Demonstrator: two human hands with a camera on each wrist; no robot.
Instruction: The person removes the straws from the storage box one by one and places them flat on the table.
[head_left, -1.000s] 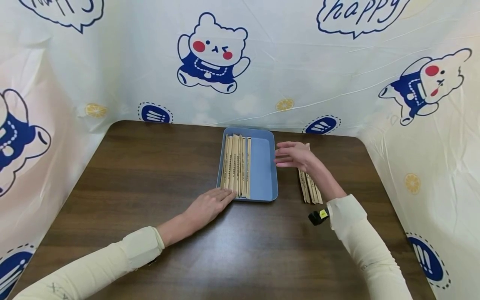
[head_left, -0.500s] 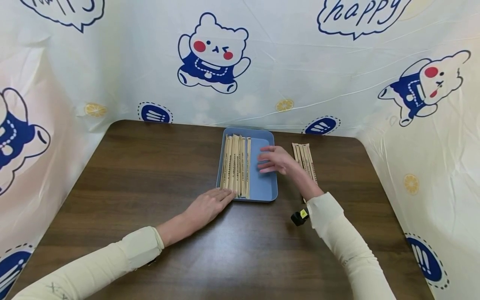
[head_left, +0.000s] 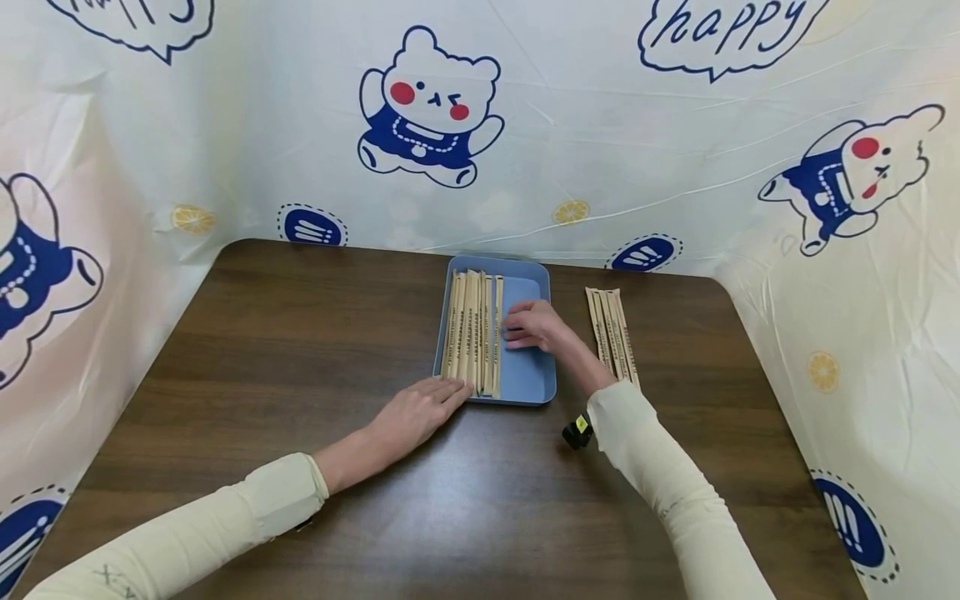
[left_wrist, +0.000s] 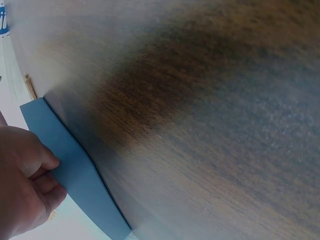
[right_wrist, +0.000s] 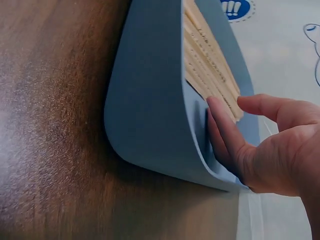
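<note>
A shallow blue tray (head_left: 525,379) lies on the dark wooden table. Long, narrow paper-wrapped sticks (head_left: 471,325) with printed lettering fill its left side, lined up lengthwise. My left hand (head_left: 420,408) holds the tray's near-left corner. In the left wrist view, its thumb and a bent finger lie against the blue wall (left_wrist: 75,165). My right hand (head_left: 536,325) is inside the tray, just right of the sticks, thumb and fingers apart with nothing gripped. From the right wrist view, its fingertips are close to the wrapped sticks (right_wrist: 212,65); whether they touch is unclear.
Right of the tray, several more wrapped sticks (head_left: 613,333) lie together on the table (head_left: 300,333), partly behind the right forearm. A black wrist camera (head_left: 577,432) sits at the right cuff. Patterned white sheeting (head_left: 300,125) encloses the back and sides.
My right hand has moved left from beside the loose sticks, over the tray's right rim and into the tray. The left hand, tray and sticks have stayed put.
</note>
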